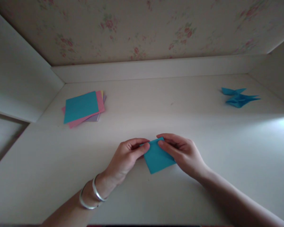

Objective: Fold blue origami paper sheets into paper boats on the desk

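Observation:
A small blue paper square [156,157] lies on the white table [142,104], turned like a diamond. My left hand [126,157] pinches its upper left corner with thumb and fingers closed. My right hand [181,151] holds its upper right side, fingers pressed onto the paper. Both hands meet at the top corner. Two silver bangles [91,194] sit on my left wrist.
A stack of coloured paper sheets [82,107], blue on top over pink and purple, lies at the back left. Folded blue paper shapes [239,97] rest at the back right. A floral wall [142,28] rises behind the table, with white side panels left and right.

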### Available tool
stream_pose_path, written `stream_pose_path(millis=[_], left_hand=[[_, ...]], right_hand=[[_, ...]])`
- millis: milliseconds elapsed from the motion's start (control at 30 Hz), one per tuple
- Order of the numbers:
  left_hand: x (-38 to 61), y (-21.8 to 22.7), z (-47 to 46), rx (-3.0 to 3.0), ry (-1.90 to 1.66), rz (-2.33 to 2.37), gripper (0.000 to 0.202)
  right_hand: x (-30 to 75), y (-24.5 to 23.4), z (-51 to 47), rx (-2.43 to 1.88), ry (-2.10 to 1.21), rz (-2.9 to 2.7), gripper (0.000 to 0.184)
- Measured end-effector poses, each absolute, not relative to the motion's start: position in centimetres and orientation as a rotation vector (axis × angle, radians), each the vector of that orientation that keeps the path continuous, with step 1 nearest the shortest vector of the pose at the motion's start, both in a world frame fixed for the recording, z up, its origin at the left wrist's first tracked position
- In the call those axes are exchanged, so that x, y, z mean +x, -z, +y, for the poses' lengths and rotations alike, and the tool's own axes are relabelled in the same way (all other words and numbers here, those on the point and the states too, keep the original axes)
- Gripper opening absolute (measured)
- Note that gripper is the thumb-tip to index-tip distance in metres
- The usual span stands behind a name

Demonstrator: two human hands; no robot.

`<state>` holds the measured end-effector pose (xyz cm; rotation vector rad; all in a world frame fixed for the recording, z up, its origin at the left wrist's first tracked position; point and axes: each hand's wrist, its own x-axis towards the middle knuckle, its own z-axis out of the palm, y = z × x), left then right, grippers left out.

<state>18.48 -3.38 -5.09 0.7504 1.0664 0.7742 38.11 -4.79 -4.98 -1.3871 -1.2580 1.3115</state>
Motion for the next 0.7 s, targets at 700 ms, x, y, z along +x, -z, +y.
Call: stream_pose_path(millis=[700], left_hand=[[17.89,5.45,-3.49,1.175,-0.767,1.203,0.025]], right_hand=[[38.11,5.21,-4.30,-1.421,-1.304,-1.151,0.024]])
